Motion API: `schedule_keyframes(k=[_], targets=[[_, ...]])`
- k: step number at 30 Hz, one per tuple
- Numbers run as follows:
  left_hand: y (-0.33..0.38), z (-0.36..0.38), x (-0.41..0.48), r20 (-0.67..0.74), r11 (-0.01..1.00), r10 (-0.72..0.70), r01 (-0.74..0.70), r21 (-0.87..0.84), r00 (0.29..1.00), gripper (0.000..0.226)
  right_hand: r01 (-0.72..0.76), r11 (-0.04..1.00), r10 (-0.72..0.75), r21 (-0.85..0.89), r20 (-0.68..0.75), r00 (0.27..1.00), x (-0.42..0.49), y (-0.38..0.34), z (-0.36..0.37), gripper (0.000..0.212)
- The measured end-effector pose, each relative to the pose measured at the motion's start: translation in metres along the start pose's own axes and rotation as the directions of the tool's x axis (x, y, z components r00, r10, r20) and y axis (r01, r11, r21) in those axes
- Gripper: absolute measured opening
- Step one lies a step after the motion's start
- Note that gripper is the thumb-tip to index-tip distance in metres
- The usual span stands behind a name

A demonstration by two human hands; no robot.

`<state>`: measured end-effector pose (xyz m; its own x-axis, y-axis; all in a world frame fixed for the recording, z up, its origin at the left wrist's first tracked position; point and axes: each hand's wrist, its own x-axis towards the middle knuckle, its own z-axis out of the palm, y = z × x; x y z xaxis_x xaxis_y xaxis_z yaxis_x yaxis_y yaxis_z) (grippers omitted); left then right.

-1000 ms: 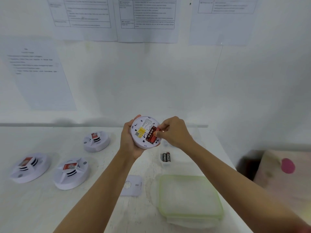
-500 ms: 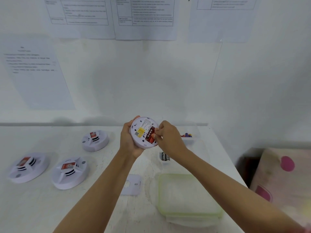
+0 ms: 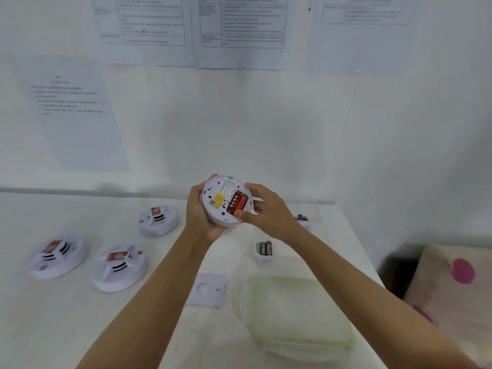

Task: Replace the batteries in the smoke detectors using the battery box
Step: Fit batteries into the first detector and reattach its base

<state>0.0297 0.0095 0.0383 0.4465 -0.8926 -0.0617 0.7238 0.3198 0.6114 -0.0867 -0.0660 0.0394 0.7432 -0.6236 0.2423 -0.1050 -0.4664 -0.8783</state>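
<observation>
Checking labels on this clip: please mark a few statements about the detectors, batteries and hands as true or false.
1. The left hand holds a smoke detector, back side to the camera. True.
2. Its battery bay is empty. False: red batteries sit in it.
3. Three other detectors lie on the table. True.
4. The right hand holds the two black batteries. False: they lie on the table; the right hand is at the held detector's rim.
</observation>
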Motion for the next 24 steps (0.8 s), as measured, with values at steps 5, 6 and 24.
schedule_keyframes(k=[5,6,24], targets=[[-0.006,0.001,-0.013,0.031,0.999,-0.032,0.031,0.03,0.999,0.056,-0.109,0.993,0.109,0.039,-0.009,0.994,-0.005,-0.003,-0.001,0.058],[-0.006,0.0,-0.015,0.031,0.999,-0.039,0.038,0.035,0.999,0.059,-0.131,0.99,0.132,0.053,-0.01,0.991,-0.004,-0.003,0.0,0.057],[0.047,-0.115,-0.069,-0.137,0.972,-0.145,0.166,0.165,0.98,0.046,-0.034,0.776,0.328,-0.63,0.358,0.874,-0.055,0.018,0.114,0.064]])
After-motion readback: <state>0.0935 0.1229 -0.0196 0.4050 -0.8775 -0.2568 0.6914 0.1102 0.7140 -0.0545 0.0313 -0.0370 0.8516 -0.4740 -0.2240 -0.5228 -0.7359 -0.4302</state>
